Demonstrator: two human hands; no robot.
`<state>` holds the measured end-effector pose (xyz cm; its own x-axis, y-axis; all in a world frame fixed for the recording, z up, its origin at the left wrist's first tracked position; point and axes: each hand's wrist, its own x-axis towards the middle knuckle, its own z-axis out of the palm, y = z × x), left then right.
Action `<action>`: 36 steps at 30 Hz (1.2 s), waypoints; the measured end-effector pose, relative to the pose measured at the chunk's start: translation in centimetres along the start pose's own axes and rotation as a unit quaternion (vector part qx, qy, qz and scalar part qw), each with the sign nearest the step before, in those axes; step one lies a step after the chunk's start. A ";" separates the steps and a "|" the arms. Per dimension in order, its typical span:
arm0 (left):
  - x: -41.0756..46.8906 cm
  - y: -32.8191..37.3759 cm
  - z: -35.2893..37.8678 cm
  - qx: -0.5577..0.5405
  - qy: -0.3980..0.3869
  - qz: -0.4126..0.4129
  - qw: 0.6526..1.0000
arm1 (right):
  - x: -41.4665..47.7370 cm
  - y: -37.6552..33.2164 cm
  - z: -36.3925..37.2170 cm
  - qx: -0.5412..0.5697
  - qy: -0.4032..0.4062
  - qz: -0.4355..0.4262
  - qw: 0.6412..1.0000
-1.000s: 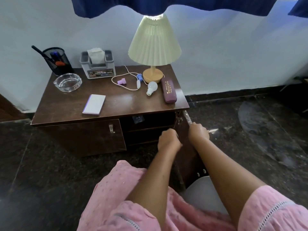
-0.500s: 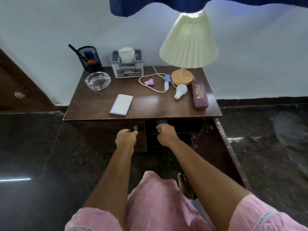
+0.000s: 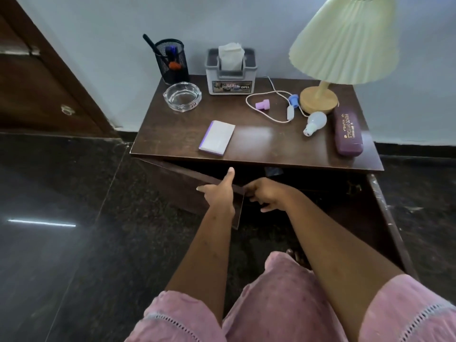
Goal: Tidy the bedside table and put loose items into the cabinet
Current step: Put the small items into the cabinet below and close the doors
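Note:
The dark wooden bedside table carries a white notepad, a glass ashtray, a mesh pen holder, a grey tissue box, a pink plug, a white cable, a loose bulb and a purple glasses case. Below it the left cabinet door is ajar. My left hand lies against its top edge, thumb up and fingers apart. My right hand curls round its free edge. The cabinet's inside is dark.
A cream pleated lamp stands at the table's back right. The right cabinet door is swung fully out toward me. A brown wooden room door is at the left. Dark polished floor surrounds the table.
Both hands left the right cabinet door, went to the left door's handle, and that door has now swung partly open. My view has moved closer to the table.

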<state>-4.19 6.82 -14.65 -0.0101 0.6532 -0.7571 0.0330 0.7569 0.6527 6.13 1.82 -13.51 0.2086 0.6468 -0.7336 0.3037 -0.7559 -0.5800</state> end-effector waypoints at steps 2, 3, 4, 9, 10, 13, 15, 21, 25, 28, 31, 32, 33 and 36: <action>-0.7 -0.3 -1.1 0.027 0.020 0.004 0.999 | -0.6 -0.6 0.4 -0.070 -0.055 0.015 0.996; -1.2 -0.4 -1.9 0.040 0.030 0.011 0.999 | -0.9 -1.2 0.8 -0.113 -0.073 0.023 0.991; -1.5 -0.5 -2.7 0.050 0.043 0.017 0.998 | -1.2 -1.8 1.3 -0.151 -0.095 0.031 0.983; -3.2 -1.2 -7.2 0.114 0.093 0.024 0.989 | -3.5 -4.7 5.8 -0.307 -0.223 0.048 0.924; -3.4 -1.4 -8.2 0.135 0.095 0.027 0.986 | -3.7 -5.1 6.8 -0.344 -0.243 0.047 0.906; -3.5 -1.7 -11.0 0.212 0.101 0.048 0.971 | -4.2 -6.4 9.1 -0.387 -0.272 0.040 0.880; -3.6 -2.0 -12.9 0.265 0.114 0.068 0.955 | -4.5 -7.7 10.3 -0.381 -0.253 0.015 0.889; -2.2 -1.8 -19.4 0.427 0.192 0.125 0.875 | -3.6 -10.9 14.9 -0.354 -0.140 -0.079 0.921; 0.0 -0.5 -22.3 0.503 0.218 0.131 0.826 | -3.2 -11.9 19.2 -0.363 -0.085 -0.179 0.910; 1.1 -0.2 -23.2 0.536 0.258 0.139 0.792 | -3.0 -12.3 21.0 -0.387 -0.090 -0.214 0.892; 2.0 0.3 -23.1 0.549 0.293 0.132 0.772 | -2.1 -12.5 21.0 -0.388 -0.056 -0.249 0.885; 2.3 0.5 -22.8 0.553 0.300 0.131 0.766 | -1.8 -12.7 20.9 -0.378 -0.040 -0.260 0.887; 2.6 0.8 -22.5 0.556 0.304 0.136 0.762 | -1.5 -12.9 20.7 -0.375 -0.027 -0.268 0.887; 3.3 1.6 -21.1 0.564 0.297 0.154 0.755 | -0.8 -13.4 19.4 -0.405 -0.002 -0.261 0.876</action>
<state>-25.20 10.58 -15.48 -0.2638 0.9419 -0.2082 0.9521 0.2888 0.1003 -16.15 9.46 -12.00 -0.1583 0.8816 -0.4447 0.9170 -0.0358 -0.3973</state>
